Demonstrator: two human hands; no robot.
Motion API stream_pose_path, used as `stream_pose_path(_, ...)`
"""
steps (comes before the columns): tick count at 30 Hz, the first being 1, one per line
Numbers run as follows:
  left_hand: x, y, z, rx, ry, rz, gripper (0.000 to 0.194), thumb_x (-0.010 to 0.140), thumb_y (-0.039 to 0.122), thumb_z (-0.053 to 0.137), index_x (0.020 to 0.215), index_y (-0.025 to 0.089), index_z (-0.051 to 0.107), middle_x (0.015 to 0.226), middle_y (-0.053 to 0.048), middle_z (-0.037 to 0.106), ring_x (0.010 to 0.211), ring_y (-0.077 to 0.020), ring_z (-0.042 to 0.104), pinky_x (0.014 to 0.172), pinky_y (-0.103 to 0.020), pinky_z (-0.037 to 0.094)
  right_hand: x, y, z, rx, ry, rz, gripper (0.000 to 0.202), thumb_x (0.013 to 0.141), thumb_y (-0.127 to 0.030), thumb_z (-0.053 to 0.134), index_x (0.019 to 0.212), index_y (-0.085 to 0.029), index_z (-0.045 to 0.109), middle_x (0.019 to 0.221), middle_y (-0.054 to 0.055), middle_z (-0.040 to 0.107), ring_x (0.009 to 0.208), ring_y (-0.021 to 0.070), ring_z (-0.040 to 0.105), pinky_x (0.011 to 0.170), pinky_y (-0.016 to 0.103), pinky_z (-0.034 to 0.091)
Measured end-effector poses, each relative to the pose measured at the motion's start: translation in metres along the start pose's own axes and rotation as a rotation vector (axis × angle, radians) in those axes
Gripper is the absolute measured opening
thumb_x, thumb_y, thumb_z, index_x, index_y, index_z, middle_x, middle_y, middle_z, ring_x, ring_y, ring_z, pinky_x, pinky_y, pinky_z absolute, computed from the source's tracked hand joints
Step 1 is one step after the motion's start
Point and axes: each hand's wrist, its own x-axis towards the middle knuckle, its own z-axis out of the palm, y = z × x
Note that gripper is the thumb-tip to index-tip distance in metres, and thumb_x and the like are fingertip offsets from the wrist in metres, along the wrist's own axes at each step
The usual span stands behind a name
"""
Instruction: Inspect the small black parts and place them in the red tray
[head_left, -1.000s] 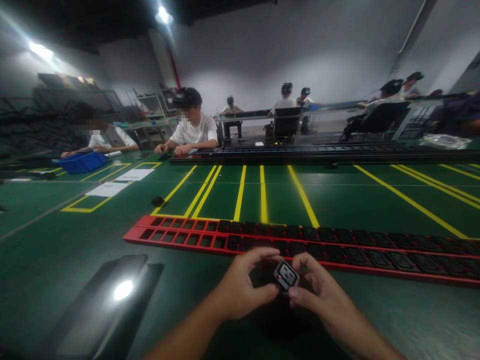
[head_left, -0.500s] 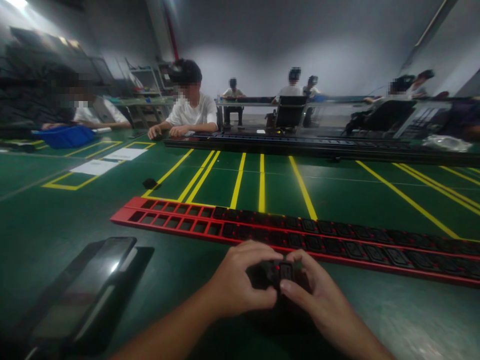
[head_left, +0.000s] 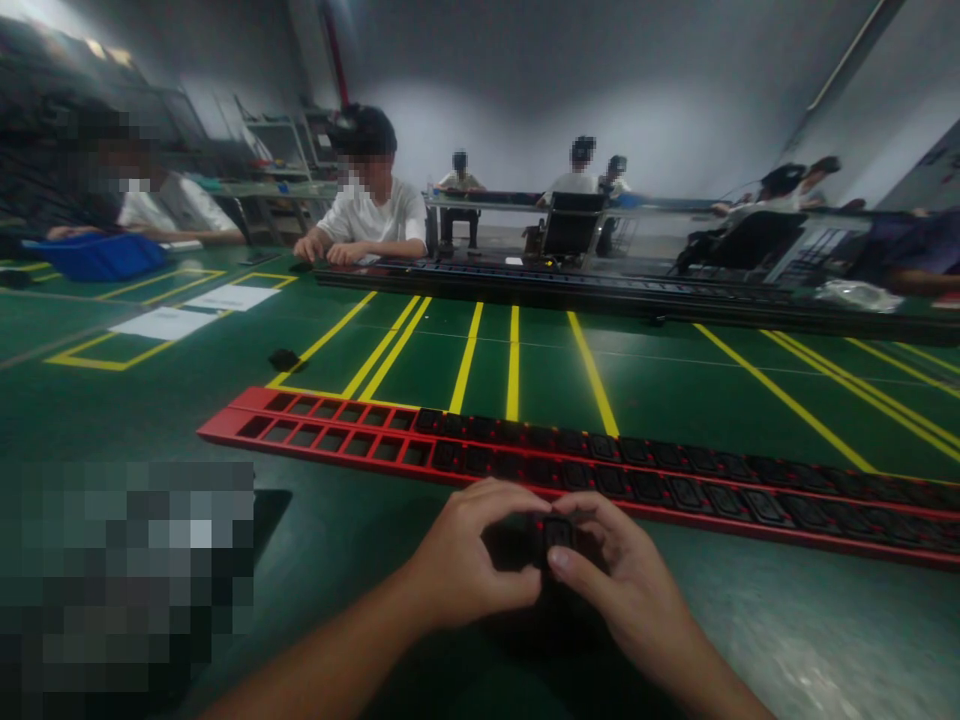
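- My left hand and my right hand meet at the near edge of the green bench, fingers curled in toward each other.
- Between them I pinch a small black socket module; both hands are closed on it, thumbs below and fingertips on top, and most of it is hidden by my fingers.
- The module sits just near of the long red strip frame, not touching it as far as I can tell.
- The frame runs left to right across the bench; its left slots are bare, the rest hold black sockets.
- A small black part lies alone, far-left of the frame, beside the yellow lines.
- Across the bench, a person in a white shirt rests both hands by a long black strip.
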Motion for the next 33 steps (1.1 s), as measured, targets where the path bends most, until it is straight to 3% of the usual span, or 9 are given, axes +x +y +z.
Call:
stream_pose_path(10,-0.0016,0.0004,0.0001,0.022,-0.020,-0.015,0.049,0.064,0.011,0.069,0.112,0.025,0.071,0.110,-0.005,0.076,0.102,-0.0248,0.070,0.094,-0.042,0.056,-0.0012,0.0025,-0.0006,0.078,-0.005,0.006,0.036,0.081,-0.037,0.079,0.112,-0.026,0.061,0.092,0.002,0.072,0.087,0.0235,0.066,0.075,0.035,0.048)
stream_pose_path(15,-0.0049,0.0036,-0.0011,0.046,-0.021,-0.019,0.047,0.070,0.012,0.069,0.116,0.024,0.070,0.115,-0.006,0.074,0.108,-0.0247,0.069,0.096,-0.042,0.056,0.0018,0.0046,-0.0017,0.161,0.038,0.039,0.041,0.080,-0.034,0.079,0.114,-0.026,0.058,0.084,-0.002,0.069,0.077,0.0191,0.063,0.070,0.032,0.045)
stream_pose_path(20,-0.0046,0.0038,-0.0008,0.040,-0.015,-0.048,0.038,0.074,0.010,0.067,0.109,0.024,0.071,0.106,-0.003,0.075,0.097,-0.0205,0.071,0.089,-0.036,0.058,0.0030,-0.0004,-0.0017,0.165,0.055,0.039,0.033,0.082,-0.033,0.075,0.109,-0.025,0.059,0.076,-0.004,0.065,0.070,0.0164,0.059,0.066,0.030,0.042)
stream_pose_path(24,-0.0027,0.0017,-0.0002,0.032,-0.012,-0.081,0.031,0.074,0.010,0.069,0.102,0.023,0.072,0.100,-0.003,0.075,0.091,-0.0198,0.071,0.082,-0.033,0.058,0.0028,-0.0033,-0.0020,0.131,0.067,0.008,0.017,0.081,-0.032,0.075,0.094,-0.024,0.068,0.077,-0.003,0.064,0.072,0.0165,0.059,0.066,0.029,0.043)
stream_pose_path(29,-0.0043,-0.0019,0.0015,0.011,-0.039,-0.044,0.050,0.068,0.008,0.073,0.116,0.025,0.071,0.108,-0.004,0.074,0.096,-0.0211,0.071,0.084,-0.034,0.059,0.0028,-0.0031,-0.0035,0.114,0.019,-0.030,0.014,0.083,-0.033,0.075,0.093,-0.023,0.074,0.088,0.001,0.072,0.086,0.0207,0.065,0.081,0.035,0.047)
stream_pose_path(33,-0.0052,-0.0038,0.0033,-0.008,-0.036,0.025,0.049,0.068,0.006,0.072,0.113,0.024,0.072,0.108,-0.005,0.075,0.099,-0.0217,0.072,0.086,-0.034,0.059,0.0028,-0.0002,-0.0031,0.117,0.020,-0.032,0.020,0.084,-0.034,0.076,0.100,-0.025,0.068,0.086,-0.001,0.069,0.082,0.0190,0.064,0.076,0.032,0.046)
